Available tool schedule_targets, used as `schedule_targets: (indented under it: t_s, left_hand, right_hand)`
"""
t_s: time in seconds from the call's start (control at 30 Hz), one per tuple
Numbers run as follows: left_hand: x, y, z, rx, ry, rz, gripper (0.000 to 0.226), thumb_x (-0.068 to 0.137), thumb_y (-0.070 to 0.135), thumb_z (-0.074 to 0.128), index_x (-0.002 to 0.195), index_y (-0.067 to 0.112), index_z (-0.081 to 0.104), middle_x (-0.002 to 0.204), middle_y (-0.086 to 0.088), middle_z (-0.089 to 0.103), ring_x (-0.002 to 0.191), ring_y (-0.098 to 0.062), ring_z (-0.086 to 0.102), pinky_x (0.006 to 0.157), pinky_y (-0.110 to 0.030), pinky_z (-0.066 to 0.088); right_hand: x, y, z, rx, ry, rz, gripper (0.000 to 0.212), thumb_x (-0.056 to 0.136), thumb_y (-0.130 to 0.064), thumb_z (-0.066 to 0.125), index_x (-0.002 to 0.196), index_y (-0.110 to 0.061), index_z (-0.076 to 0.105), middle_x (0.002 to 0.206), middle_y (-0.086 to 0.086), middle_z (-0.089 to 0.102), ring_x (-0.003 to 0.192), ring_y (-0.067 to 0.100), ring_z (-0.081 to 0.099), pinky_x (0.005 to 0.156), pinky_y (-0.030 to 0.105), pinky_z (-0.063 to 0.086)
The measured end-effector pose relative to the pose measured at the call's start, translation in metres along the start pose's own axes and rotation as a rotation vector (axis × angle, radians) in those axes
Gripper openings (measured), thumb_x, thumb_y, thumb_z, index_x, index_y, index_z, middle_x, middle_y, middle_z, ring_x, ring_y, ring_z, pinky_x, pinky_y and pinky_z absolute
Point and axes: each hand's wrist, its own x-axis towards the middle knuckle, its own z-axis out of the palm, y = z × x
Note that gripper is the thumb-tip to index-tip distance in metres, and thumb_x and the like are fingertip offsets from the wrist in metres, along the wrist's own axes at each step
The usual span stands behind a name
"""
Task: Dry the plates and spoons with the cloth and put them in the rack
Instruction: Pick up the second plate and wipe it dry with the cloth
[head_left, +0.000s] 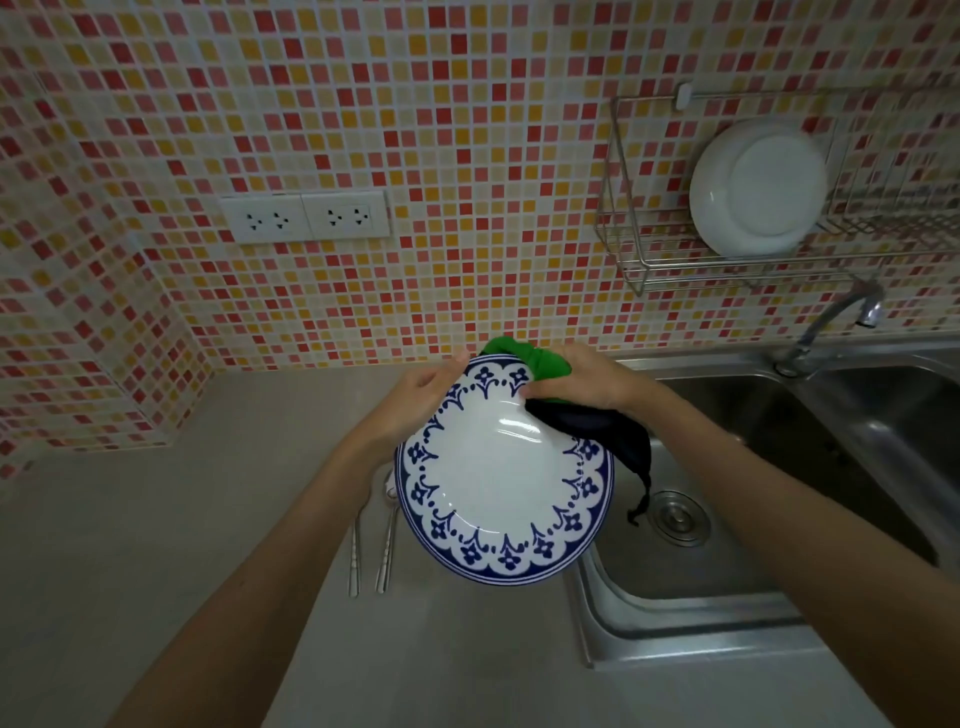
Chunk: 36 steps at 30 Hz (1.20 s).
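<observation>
A white plate with a blue flower border (498, 483) is held tilted above the counter's edge beside the sink. My left hand (421, 400) grips its upper left rim. My right hand (582, 382) presses a green and dark blue cloth (524, 358) against the plate's upper right rim; a dark part of the cloth hangs down behind the plate. Two spoons (371, 540) lie on the counter under the plate's left side, their bowls partly hidden. A wire rack (654, 260) on the wall at the upper right holds a plain white plate (758, 187) standing on edge.
A steel sink (779, 467) with a drain lies to the right, its tap (841, 317) at the back. The grey counter (182, 519) stretches left and toward me. A double wall socket (306, 215) sits on the mosaic tile wall.
</observation>
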Motion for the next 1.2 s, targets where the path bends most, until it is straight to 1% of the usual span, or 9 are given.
schedule_targets:
  t_s: [0.1, 0.2, 0.3, 0.4, 0.53, 0.7, 0.77, 0.93, 1.2]
  left_hand:
    - [0.003, 0.0, 0.005, 0.049, -0.002, -0.023, 0.044, 0.094, 0.057, 0.029, 0.111, 0.032, 0.06, 0.107, 0.008, 0.064, 0.086, 0.0, 0.063, 0.072, -0.017, 0.049]
    - [0.013, -0.008, 0.005, -0.002, 0.312, -0.042, 0.061, 0.094, 0.057, 0.029, 0.141, 0.019, 0.038, 0.147, -0.003, 0.04, 0.128, -0.019, 0.046, 0.103, -0.034, 0.037]
    - [0.018, -0.019, 0.003, -0.246, 0.573, -0.199, 0.081, 0.093, 0.058, 0.035, 0.151, 0.011, 0.005, 0.159, -0.01, 0.014, 0.144, -0.028, 0.022, 0.114, -0.042, 0.024]
    - [0.026, -0.018, 0.006, -0.859, 0.395, -0.438, 0.082, 0.092, 0.061, 0.034, 0.151, 0.011, 0.005, 0.158, -0.016, 0.014, 0.142, -0.035, 0.026, 0.113, -0.048, 0.027]
    - [0.044, 0.001, 0.01, -1.457, 0.127, -0.521, 0.063, 0.1, 0.047, 0.027, 0.144, 0.002, 0.027, 0.132, -0.033, 0.048, 0.12, -0.046, 0.051, 0.103, -0.05, 0.042]
    - [0.049, -0.01, 0.016, -1.434, 0.279, -0.612, 0.031, 0.099, 0.011, 0.036, 0.127, 0.0, 0.042, 0.126, -0.018, 0.054, 0.125, -0.031, 0.051, 0.102, -0.04, 0.045]
    - [0.044, -0.013, 0.026, -1.418, 0.347, -0.575, 0.027, 0.098, 0.007, 0.034, 0.12, -0.001, 0.047, 0.114, -0.016, 0.057, 0.123, -0.026, 0.054, 0.084, -0.037, 0.053]
    - [0.03, -0.017, 0.038, -1.287, 0.324, -0.274, 0.027, 0.099, 0.01, 0.032, 0.119, -0.001, 0.047, 0.095, -0.019, 0.06, 0.083, -0.03, 0.058, 0.089, -0.044, 0.044]
    - [0.028, 0.005, 0.024, -1.232, 0.147, 0.046, 0.045, 0.101, 0.033, 0.03, 0.136, 0.006, 0.039, 0.131, -0.023, 0.052, 0.121, -0.035, 0.051, 0.101, -0.05, 0.042]
  right_hand:
    - [-0.003, 0.014, 0.007, 0.051, 0.083, 0.013, 0.014, 0.083, -0.019, 0.069, 0.084, -0.007, 0.064, 0.075, 0.005, 0.061, 0.069, 0.012, 0.056, 0.061, 0.021, 0.039]
    - [-0.006, 0.023, 0.007, 0.043, 0.249, -0.051, 0.016, 0.084, -0.017, 0.068, 0.073, -0.011, 0.058, 0.063, -0.002, 0.054, 0.049, -0.003, 0.048, 0.054, 0.021, 0.033]
    - [-0.01, 0.026, 0.003, -0.022, 0.519, -0.148, 0.005, 0.086, -0.02, 0.065, 0.089, -0.018, 0.063, 0.068, -0.004, 0.062, 0.057, 0.005, 0.056, 0.056, 0.028, 0.039]
    - [-0.013, 0.024, 0.006, -0.305, 0.778, -0.278, 0.03, 0.086, -0.025, 0.063, 0.115, -0.019, 0.064, 0.075, 0.007, 0.071, 0.062, 0.025, 0.064, 0.055, 0.032, 0.049]
    - [-0.016, 0.027, 0.021, -0.586, 0.93, -0.568, 0.039, 0.074, -0.014, 0.075, 0.112, -0.009, 0.068, 0.083, 0.005, 0.074, 0.063, 0.016, 0.067, 0.053, 0.024, 0.055]
    - [-0.026, 0.045, 0.038, -0.699, 0.975, -0.697, 0.035, 0.082, -0.026, 0.06, 0.115, -0.015, 0.065, 0.091, 0.006, 0.075, 0.072, 0.019, 0.071, 0.054, 0.026, 0.058]
    - [-0.03, 0.05, 0.043, -0.706, 0.967, -0.73, 0.03, 0.091, -0.028, 0.054, 0.12, -0.019, 0.056, 0.096, 0.006, 0.074, 0.08, 0.021, 0.071, 0.059, 0.027, 0.059]
    - [-0.039, 0.059, 0.047, -0.658, 0.807, -0.778, 0.039, 0.095, -0.034, 0.049, 0.13, -0.017, 0.046, 0.125, 0.012, 0.062, 0.116, 0.028, 0.059, 0.095, 0.041, 0.051]
    - [-0.026, 0.007, 0.06, -0.492, 0.708, -0.481, 0.069, 0.093, -0.062, 0.019, 0.147, -0.02, 0.017, 0.156, 0.007, 0.017, 0.145, 0.022, 0.011, 0.119, 0.04, 0.008]
